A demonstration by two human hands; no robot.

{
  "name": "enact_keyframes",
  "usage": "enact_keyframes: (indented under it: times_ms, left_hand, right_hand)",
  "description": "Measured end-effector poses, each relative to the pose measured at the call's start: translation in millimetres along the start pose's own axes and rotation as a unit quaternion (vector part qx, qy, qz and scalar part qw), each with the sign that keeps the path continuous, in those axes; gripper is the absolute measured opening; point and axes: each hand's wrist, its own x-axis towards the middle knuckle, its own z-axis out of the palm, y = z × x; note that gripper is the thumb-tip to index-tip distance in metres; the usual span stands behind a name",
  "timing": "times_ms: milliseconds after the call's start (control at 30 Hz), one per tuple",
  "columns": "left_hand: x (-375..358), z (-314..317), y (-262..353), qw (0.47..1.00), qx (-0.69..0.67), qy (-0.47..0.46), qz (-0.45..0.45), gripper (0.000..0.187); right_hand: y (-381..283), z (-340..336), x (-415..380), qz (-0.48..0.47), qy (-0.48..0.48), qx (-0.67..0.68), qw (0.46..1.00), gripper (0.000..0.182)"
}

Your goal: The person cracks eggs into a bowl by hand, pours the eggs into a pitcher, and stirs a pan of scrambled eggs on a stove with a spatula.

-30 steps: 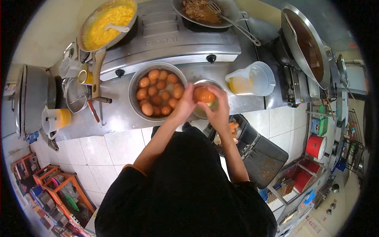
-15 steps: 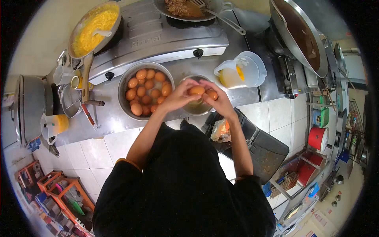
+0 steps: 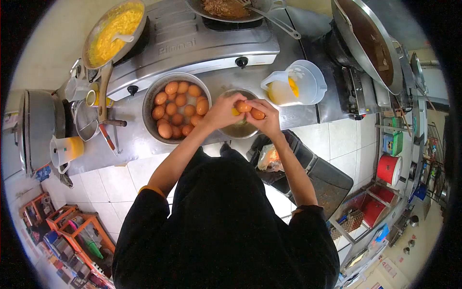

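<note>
My left hand is closed round a brown egg above a metal bowl. Close against it, my right hand holds another brown egg. Something yellow shows just under my left fingers, over the bowl, which has cloudy liquid inside. To the left, a larger metal pot holds several brown eggs. At the right stands a translucent pitcher with yellow egg in it.
Behind the bowls is a gas stove with a pan of yellow egg and a pan of brown food. A black bin stands below the counter's right side. A measuring jug stands at left.
The egg in my left hand has turned and shifted slightly right, and yellow now shows beneath my left fingers. Both hands remain close together over the bowl.
</note>
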Motion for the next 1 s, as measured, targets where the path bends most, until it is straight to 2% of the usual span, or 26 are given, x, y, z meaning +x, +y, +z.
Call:
enact_keyframes:
  times_ms: [100,200,300,367,400,500,600,667,733,767,833,867,933,967,1000]
  left_hand:
    - [0.4,5.6,1.0,0.999,0.008,-0.006,-0.048,0.043]
    - [-0.2,7.8,4.6,0.999,0.012,0.029,-0.020,0.041]
    - [0.9,1.2,-6.2,0.997,0.058,0.024,0.043,0.037]
    - [-0.9,4.0,-4.4,0.992,0.116,0.021,0.041,0.034]
    - [2.4,1.7,2.3,0.988,0.146,0.020,0.043,0.033]
    - [7.1,-1.1,27.5,0.996,0.047,0.069,0.008,0.038]
    - [0.7,26.1,59.7,0.978,-0.155,0.067,-0.123,0.049]
    - [-6.9,52.0,72.3,0.963,-0.243,-0.013,-0.119,0.063]
    - [-8.1,68.9,95.1,0.946,-0.285,-0.140,-0.060,0.066]
    - [-11.2,78.6,104.4,0.950,-0.270,-0.157,-0.025,0.063]
    - [-15.7,91.3,117.2,0.952,-0.237,-0.188,0.046,0.058]
    - [-18.4,84.0,117.1,0.965,-0.204,-0.151,0.065,0.053]
    - [-31.1,47.4,107.9,0.982,-0.134,-0.081,0.103,0.042]
    - [-41.1,16.7,95.3,0.991,-0.038,0.045,0.117,0.028]
    - [-50.5,-10.1,70.8,0.986,-0.001,0.162,0.048,0.019]
  right_hand:
    - [3.9,4.8,-4.1,-0.002,0.033,-0.023,0.999,0.036]
    - [5.8,8.0,-5.9,-0.008,0.048,-0.037,0.998,0.036]
    - [11.1,-1.2,-7.5,-0.019,0.045,-0.041,0.998,0.036]
    - [9.1,-8.2,-8.9,-0.027,0.015,-0.042,0.999,0.036]
    - [5.3,-10.8,-9.1,-0.026,0.032,-0.051,0.998,0.037]
    - [-15.1,-16.9,-14.8,0.001,0.093,-0.067,0.993,0.041]
    - [-43.3,-21.7,-34.3,0.072,0.159,-0.054,0.983,0.045]
    - [-53.2,-32.8,-67.5,0.108,0.204,-0.074,0.970,0.043]
    - [-71.3,-41.9,-107.8,0.165,0.295,-0.075,0.938,0.044]
    - [-69.1,-45.3,-133.8,0.206,0.344,-0.054,0.914,0.045]
    - [-63.8,-54.5,-174.8,0.250,0.386,-0.106,0.882,0.042]
    - [-51.5,-59.2,-202.5,0.303,0.365,-0.189,0.860,0.042]
    - [-23.8,-55.8,-261.5,0.393,0.327,-0.218,0.832,0.042]
    - [-10.5,-54.0,-285.9,0.435,0.307,-0.231,0.814,0.043]
    - [3.2,-53.6,-305.4,0.458,0.343,-0.140,0.808,0.045]
